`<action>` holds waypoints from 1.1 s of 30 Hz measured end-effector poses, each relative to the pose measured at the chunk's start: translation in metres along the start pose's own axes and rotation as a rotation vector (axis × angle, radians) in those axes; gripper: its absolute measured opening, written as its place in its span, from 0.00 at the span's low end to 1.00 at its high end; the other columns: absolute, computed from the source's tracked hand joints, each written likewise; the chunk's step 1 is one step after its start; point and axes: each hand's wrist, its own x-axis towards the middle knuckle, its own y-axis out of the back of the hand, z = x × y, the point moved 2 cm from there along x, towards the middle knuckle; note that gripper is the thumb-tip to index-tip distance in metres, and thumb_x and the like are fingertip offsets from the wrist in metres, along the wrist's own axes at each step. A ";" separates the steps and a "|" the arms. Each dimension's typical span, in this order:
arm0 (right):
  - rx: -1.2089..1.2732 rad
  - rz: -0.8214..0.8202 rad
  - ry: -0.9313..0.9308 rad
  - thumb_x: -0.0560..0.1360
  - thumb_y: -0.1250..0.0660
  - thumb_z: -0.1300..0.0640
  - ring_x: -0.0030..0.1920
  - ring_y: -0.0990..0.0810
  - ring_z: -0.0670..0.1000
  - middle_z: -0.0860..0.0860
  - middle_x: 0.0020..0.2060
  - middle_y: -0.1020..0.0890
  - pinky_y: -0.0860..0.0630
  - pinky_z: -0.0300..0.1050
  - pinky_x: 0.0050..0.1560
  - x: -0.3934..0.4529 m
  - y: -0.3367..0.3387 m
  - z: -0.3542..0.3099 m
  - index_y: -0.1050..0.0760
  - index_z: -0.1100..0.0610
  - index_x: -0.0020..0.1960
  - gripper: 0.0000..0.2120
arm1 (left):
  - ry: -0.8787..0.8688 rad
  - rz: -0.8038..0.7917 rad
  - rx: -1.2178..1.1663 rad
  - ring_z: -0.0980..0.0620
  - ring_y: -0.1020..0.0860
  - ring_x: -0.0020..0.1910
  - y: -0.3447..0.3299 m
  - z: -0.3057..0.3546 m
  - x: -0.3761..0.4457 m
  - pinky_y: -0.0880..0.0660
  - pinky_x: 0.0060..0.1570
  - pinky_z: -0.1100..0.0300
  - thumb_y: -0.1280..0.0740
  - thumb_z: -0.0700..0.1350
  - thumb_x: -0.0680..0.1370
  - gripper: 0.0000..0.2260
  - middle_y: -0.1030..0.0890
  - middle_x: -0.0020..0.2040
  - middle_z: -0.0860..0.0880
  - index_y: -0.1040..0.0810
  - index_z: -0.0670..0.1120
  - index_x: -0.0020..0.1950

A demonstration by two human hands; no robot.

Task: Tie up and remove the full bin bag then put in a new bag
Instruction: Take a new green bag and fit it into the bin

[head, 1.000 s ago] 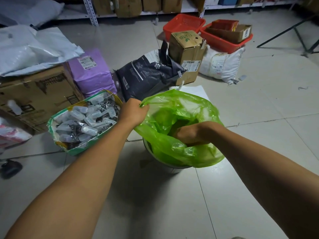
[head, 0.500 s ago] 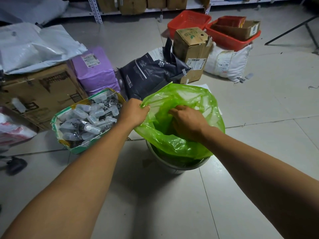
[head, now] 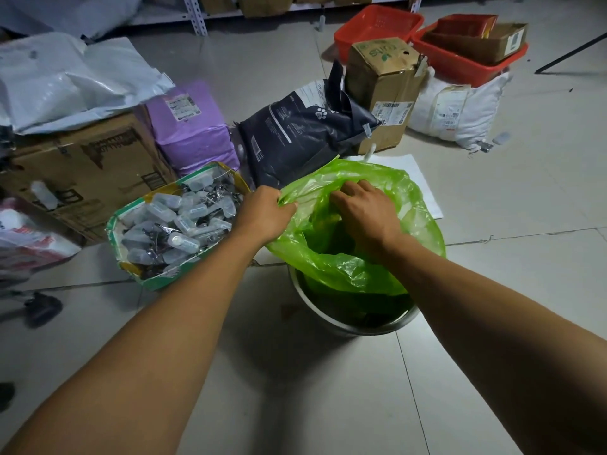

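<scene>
Now green bag (head: 354,267) between hands: left (head: 262,215) pinching its rim, right (head: 364,211) spread open inside.

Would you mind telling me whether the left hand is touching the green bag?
Touching. The head view shows the left hand closed on the green bag at its left rim, film bunched in the fingers.

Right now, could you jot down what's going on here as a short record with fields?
Setting: tiled floor of a storeroom
Bin: round metal bin, lined
Bag: translucent green plastic bag, mouth open, not tied
Left hand: grip pinched on the bag's left edge
Right hand: fingers spread inside the bag's mouth
Beside bin: green-edged open box of small clear bottles, on the left
Behind: dark paw-print sack
</scene>
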 end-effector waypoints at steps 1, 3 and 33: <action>-0.001 0.006 -0.001 0.77 0.38 0.59 0.51 0.25 0.58 0.55 0.48 0.22 0.33 0.49 0.37 0.001 0.000 0.001 0.25 0.55 0.55 0.08 | -0.003 -0.001 -0.001 0.40 0.21 0.39 0.000 0.000 0.001 0.24 0.40 0.52 0.31 0.53 0.76 0.16 0.20 0.36 0.40 0.21 0.40 0.39; 0.004 0.014 -0.002 0.75 0.36 0.60 0.49 0.25 0.58 0.55 0.46 0.22 0.34 0.47 0.34 0.000 0.000 0.004 0.24 0.55 0.52 0.07 | -0.001 0.006 -0.008 0.40 0.21 0.38 0.000 -0.001 0.002 0.27 0.37 0.54 0.31 0.53 0.76 0.17 0.20 0.35 0.40 0.22 0.40 0.37; 0.164 -0.679 0.075 0.78 0.37 0.55 0.53 0.20 0.57 0.53 0.54 0.18 0.23 0.52 0.55 -0.031 0.005 -0.006 0.22 0.52 0.59 0.11 | -0.034 -0.151 0.019 0.44 0.20 0.38 0.002 0.001 -0.004 0.27 0.37 0.56 0.30 0.53 0.76 0.14 0.18 0.37 0.43 0.20 0.41 0.41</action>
